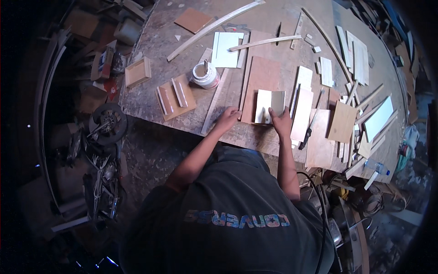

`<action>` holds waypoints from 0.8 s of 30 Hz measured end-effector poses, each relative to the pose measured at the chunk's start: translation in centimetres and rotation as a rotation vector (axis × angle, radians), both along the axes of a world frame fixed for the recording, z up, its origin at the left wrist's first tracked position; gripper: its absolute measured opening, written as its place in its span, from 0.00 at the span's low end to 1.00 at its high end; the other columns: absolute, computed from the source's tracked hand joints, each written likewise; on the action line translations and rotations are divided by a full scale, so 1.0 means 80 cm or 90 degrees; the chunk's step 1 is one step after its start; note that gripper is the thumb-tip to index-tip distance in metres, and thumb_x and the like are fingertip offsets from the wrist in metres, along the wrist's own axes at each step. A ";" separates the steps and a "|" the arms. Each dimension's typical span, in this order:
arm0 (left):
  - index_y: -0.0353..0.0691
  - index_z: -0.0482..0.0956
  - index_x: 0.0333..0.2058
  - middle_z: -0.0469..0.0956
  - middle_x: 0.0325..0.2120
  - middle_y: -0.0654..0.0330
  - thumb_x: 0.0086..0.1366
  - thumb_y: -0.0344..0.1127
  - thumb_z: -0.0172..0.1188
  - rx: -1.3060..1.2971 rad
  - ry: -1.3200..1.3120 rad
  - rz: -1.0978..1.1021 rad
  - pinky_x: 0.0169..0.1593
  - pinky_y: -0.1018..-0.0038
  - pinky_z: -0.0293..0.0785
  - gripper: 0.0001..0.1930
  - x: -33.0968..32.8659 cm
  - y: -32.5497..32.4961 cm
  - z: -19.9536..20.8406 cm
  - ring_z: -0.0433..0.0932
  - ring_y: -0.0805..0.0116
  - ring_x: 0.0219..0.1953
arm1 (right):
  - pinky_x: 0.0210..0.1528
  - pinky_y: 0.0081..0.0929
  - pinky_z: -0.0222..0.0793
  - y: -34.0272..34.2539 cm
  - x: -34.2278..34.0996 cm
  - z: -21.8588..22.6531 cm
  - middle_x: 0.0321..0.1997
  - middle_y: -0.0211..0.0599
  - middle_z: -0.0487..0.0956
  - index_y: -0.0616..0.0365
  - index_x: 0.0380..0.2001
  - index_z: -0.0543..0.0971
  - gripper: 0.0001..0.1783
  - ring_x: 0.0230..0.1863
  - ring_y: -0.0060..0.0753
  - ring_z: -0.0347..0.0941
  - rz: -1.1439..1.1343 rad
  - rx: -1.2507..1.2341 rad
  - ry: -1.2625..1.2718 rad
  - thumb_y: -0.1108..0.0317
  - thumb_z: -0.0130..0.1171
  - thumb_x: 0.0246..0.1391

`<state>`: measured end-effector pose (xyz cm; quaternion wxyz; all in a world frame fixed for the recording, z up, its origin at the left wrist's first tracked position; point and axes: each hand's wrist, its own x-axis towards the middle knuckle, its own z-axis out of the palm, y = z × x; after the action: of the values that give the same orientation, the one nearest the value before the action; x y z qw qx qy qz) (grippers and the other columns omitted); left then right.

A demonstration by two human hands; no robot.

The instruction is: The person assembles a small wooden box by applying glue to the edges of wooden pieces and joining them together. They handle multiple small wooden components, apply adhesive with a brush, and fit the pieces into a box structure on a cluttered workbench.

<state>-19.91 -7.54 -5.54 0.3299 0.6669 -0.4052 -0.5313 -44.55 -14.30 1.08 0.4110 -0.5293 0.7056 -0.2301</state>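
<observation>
My right hand point(281, 122) grips the near edge of a small piece made of two thin wooden panels point(263, 104) that meet along a line, one bright and one greyer. Its thumb lies on the front. Beneath the piece is a reddish-brown plywood board point(265, 68), close to the table's near edge. To the left, my left hand point(229, 118) has its fingers drawn together by the lower end of a thin wooden strip point(247, 77) along the board's side; anything between the fingertips is too small to make out.
Left of my hands stand an open glue tub point(206, 76) with a stick in it, a board with two upright strips point(177, 98) and a small wooden box frame point(138, 72). Pale offcuts point(303, 109) and a plywood square point(342, 121) crowd the right, near a plastic bottle point(378, 166).
</observation>
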 end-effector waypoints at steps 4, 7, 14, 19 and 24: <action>0.36 0.76 0.52 0.78 0.44 0.55 0.66 0.45 0.59 -0.028 -0.017 -0.013 0.54 0.71 0.69 0.21 0.034 0.013 -0.009 0.75 0.65 0.48 | 0.57 0.36 0.69 0.003 -0.001 -0.001 0.50 0.61 0.79 0.75 0.56 0.70 0.43 0.54 0.52 0.77 -0.054 -0.008 0.016 0.47 0.69 0.49; 0.36 0.75 0.51 0.79 0.44 0.49 0.65 0.47 0.60 0.032 -0.049 -0.014 0.54 0.67 0.72 0.23 0.053 0.006 0.002 0.78 0.59 0.49 | 0.56 0.36 0.69 0.003 -0.001 -0.034 0.50 0.61 0.79 0.73 0.55 0.71 0.40 0.53 0.51 0.77 -0.108 -0.045 -0.052 0.48 0.67 0.51; 0.35 0.74 0.53 0.79 0.45 0.49 0.65 0.48 0.60 0.066 0.000 -0.048 0.53 0.68 0.72 0.25 0.087 0.015 0.013 0.77 0.61 0.48 | 0.54 0.39 0.70 -0.009 0.034 -0.054 0.47 0.59 0.80 0.69 0.51 0.74 0.32 0.51 0.54 0.77 -0.109 -0.046 -0.107 0.51 0.63 0.55; 0.35 0.75 0.53 0.78 0.41 0.56 0.66 0.43 0.58 0.056 -0.003 -0.044 0.50 0.72 0.71 0.21 0.109 0.027 0.004 0.75 0.68 0.45 | 0.52 0.45 0.71 -0.027 0.085 -0.025 0.45 0.63 0.80 0.67 0.50 0.71 0.29 0.49 0.60 0.77 -0.036 -0.067 0.014 0.52 0.62 0.55; 0.34 0.74 0.53 0.79 0.45 0.49 0.64 0.46 0.60 0.038 0.017 -0.059 0.52 0.68 0.72 0.24 0.133 0.036 0.000 0.77 0.61 0.48 | 0.47 0.53 0.73 -0.028 0.124 -0.011 0.43 0.63 0.79 0.61 0.55 0.64 0.31 0.45 0.66 0.77 0.064 -0.092 0.163 0.56 0.60 0.54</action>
<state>-9.27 -4.64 -5.55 0.2906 0.6497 -0.4152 -0.5667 -34.59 -16.53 0.18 0.2894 -0.6170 0.7068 -0.1898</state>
